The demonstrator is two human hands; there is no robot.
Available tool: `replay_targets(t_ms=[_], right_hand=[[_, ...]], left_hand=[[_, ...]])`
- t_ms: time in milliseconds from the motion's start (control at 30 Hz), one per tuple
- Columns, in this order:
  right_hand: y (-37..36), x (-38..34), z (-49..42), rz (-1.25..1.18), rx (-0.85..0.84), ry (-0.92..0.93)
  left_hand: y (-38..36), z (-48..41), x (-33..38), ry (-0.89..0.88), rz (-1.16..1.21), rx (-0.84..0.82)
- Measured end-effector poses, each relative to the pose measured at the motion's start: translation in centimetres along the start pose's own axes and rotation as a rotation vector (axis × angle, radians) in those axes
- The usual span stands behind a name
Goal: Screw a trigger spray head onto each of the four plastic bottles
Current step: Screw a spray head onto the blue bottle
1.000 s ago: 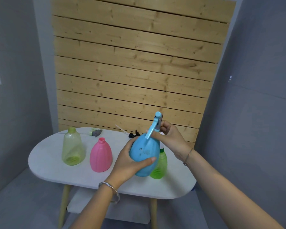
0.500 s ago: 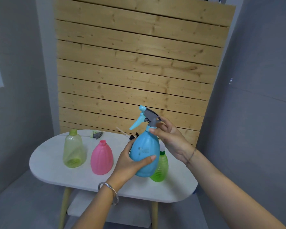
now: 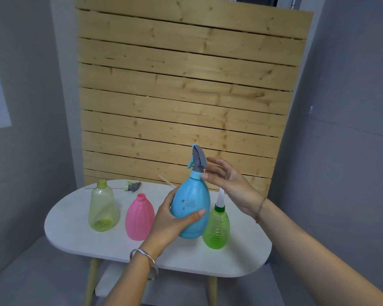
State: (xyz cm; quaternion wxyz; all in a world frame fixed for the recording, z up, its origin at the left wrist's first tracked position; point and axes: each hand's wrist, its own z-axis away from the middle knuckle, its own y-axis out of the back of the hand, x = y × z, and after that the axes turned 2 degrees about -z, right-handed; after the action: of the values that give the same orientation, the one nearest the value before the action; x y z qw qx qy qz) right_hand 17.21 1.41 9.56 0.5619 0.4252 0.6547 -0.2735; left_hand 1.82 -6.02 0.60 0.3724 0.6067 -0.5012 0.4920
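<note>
My left hand (image 3: 170,219) grips the belly of the blue bottle (image 3: 191,206), which I hold upright above the white table (image 3: 75,237). A grey and blue trigger spray head (image 3: 197,160) sits on its neck. Just right of that head is my right hand (image 3: 227,181), fingers spread and loose, holding nothing. A pink bottle (image 3: 139,217) with an open neck stands left of the blue one. Farther left is a pale yellow-green bottle (image 3: 103,208) with a green collar. A green bottle (image 3: 217,226) with a white nozzle stands at the right. A loose green and grey spray head (image 3: 132,186) lies at the table's back.
A wooden slat panel (image 3: 186,96) stands right behind the table. Grey walls close in on both sides. A lower shelf (image 3: 111,281) sits under the tabletop. A thin white tube (image 3: 167,181) lies at the back of the table, partly hidden by the blue bottle.
The spray head has turned on the blue bottle's neck. My right hand has let go of it and opened beside it. My left hand keeps its grip on the bottle.
</note>
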Motion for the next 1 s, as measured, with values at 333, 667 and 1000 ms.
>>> replay_targets(t_ms=[333,667,1000], right_hand=[[-0.9,0.4,-0.1,-0.037,0.045,0.041],[-0.9,-0.2,0.0,-0.033,-0.030,-0.003],[-1.2,-0.6,0.0,-0.093,-0.083,-0.025]], left_hand=[[-0.5,0.0,0.1,-0.055,-0.059,0.014],[-0.2,0.2,0.5,0.029,-0.026,-0.122],[0.1,0.1,0.5,0.079,-0.005,-0.179]])
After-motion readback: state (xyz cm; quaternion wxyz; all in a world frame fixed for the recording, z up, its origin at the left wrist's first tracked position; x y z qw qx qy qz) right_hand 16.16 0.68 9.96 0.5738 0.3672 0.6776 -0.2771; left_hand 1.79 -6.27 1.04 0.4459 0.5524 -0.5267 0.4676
